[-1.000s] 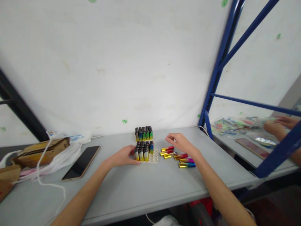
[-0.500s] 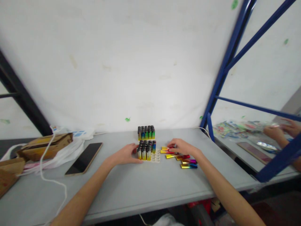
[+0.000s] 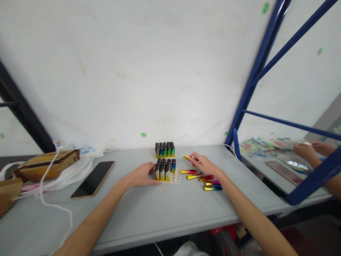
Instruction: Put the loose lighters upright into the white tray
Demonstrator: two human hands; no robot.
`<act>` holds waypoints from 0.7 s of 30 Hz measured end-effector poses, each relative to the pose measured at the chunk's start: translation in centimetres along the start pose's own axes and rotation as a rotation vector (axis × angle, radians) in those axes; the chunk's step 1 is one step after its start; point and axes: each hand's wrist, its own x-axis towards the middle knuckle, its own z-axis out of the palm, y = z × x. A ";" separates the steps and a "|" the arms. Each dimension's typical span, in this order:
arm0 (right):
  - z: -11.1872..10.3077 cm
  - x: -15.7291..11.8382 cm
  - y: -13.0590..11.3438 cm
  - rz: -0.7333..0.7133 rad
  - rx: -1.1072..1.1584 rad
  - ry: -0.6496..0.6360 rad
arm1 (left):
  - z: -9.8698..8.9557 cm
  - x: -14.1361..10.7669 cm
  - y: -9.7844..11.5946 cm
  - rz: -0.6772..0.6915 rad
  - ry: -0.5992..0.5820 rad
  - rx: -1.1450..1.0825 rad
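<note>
My left hand [image 3: 146, 174] rests on the table with thumb and fingers around the left side of a white tray [image 3: 176, 177]. Several black-topped lighters [image 3: 162, 172] stand in that tray, and its right part shows bare round slots. Raised just above the table, a gold lighter [image 3: 187, 157] is pinched in my right hand [image 3: 199, 161]. Below that hand several shiny lighters [image 3: 209, 182] in red, gold, purple and blue lie flat. Behind the tray stands a second block of upright lighters [image 3: 165, 150].
At left lie a phone [image 3: 93, 179], a white cable [image 3: 54, 205] and a cardboard package [image 3: 48, 164] on plastic. A blue metal frame [image 3: 246, 92] rises at right. Beyond it, another person's hands [image 3: 309, 151] are over a neighbouring table with small packets.
My right hand has lifted the gold lighter off the rearmost spot of the loose pile. My left hand stays at the tray; the view has shifted slightly.
</note>
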 end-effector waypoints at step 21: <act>2.4 2.0 -4.7 0.107 0.938 0.097 | 0.0 -0.4 0.3 -0.013 -0.016 -0.010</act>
